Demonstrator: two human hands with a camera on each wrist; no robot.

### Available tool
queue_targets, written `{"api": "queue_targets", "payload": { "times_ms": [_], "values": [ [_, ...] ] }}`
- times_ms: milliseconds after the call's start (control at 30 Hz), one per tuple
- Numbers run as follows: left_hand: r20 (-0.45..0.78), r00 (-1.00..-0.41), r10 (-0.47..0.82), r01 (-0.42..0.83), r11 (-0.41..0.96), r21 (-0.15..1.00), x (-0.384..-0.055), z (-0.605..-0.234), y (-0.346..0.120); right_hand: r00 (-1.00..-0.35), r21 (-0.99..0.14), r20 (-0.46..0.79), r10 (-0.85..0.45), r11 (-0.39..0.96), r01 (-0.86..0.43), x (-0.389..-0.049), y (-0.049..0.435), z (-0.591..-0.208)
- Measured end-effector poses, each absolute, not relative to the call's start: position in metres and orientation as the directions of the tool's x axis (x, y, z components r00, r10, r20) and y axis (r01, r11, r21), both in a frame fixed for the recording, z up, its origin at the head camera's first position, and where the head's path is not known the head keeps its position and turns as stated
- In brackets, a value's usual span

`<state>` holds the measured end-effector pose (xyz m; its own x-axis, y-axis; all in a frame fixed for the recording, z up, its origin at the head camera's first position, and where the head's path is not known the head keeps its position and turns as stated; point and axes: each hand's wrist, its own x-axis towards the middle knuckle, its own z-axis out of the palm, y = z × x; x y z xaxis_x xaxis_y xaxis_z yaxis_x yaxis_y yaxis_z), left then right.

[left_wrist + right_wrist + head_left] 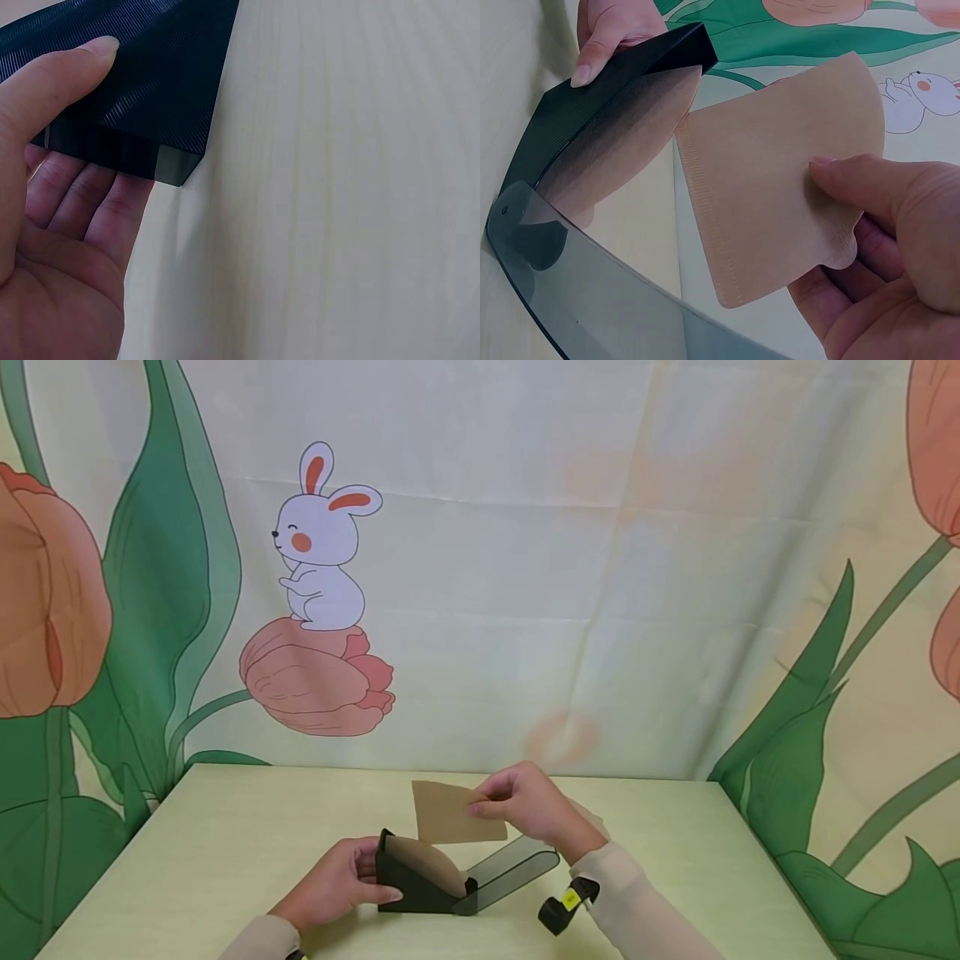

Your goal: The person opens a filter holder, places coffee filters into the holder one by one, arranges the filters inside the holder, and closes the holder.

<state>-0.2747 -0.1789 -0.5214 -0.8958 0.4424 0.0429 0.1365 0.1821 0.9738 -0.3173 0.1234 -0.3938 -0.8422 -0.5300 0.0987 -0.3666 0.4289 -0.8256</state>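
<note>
A black coffee filter holder (pixel 405 891) stands on the table with its smoky see-through lid (pixel 519 878) swung open to the right. Brown paper filters (pixel 426 860) lie inside it. My left hand (pixel 333 878) grips the holder at its left end; in the left wrist view the thumb lies on the ribbed side of the holder (pixel 161 82) and fingers are behind. Above the open lid, my right hand (pixel 528 806) pinches one brown paper coffee filter (pixel 772 180) between thumb and fingers. Its crimped edge (pixel 709 217) shows in the right wrist view, close to the holder.
Another brown piece (pixel 588 814) shows partly behind the right wrist, mostly hidden. The pale wooden table (pixel 225 827) runs back to a printed cloth (pixel 487 568) with tulips and a rabbit. A black and yellow wrist device (pixel 566 903) hangs by the right sleeve.
</note>
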Motion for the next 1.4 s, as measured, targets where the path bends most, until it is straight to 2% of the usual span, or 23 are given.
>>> {"api": "queue_targets", "payload": {
  "times_ms": [833, 1400],
  "values": [
    [0.04, -0.897, 0.439, 0.132, 0.181, 0.974, -0.275, -0.521, -0.179, -0.815, -0.802, 0.118, -0.568, 0.429, -0.415, -0.308, 0.111, -0.398],
    [0.057, -0.89, 0.452, 0.147, 0.169, 0.975, -0.277, -0.523, -0.179, -0.822, -0.781, 0.072, -0.565, 0.48, -0.399, -0.304, 0.101, -0.404]
  ]
}}
